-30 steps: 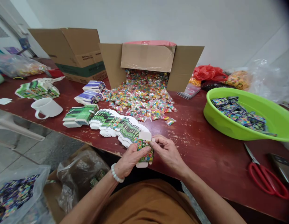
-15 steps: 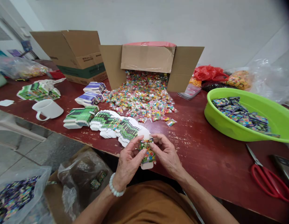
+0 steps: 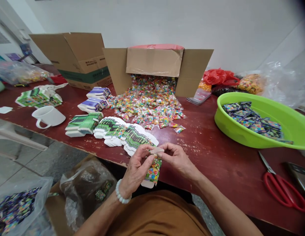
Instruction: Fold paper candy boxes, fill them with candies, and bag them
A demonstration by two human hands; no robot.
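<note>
Both hands hold one small printed carton (image 3: 153, 170) over the near edge of the red table (image 3: 216, 160). My left hand (image 3: 136, 172), with a white bead bracelet on its wrist, grips the carton's side. My right hand (image 3: 175, 157) pinches the white flap at the carton's top. Just beyond the hands lies a fanned row of flat green cartons (image 3: 125, 133). Farther back, wrapped sweets (image 3: 152, 105) spill out of a cardboard box lying on its side (image 3: 154, 62).
A green basin (image 3: 253, 137) with dark filled cartons stands at the right, red scissors (image 3: 282, 186) in front of it. A white mug (image 3: 47, 116), carton stacks (image 3: 83, 123) and another cardboard box (image 3: 78, 55) are at the left. Plastic bags (image 3: 88, 186) lie below the table.
The carton has tipped from upright to leaning away, and its top flap has been bent over. My fingers shifted up onto the flap.
</note>
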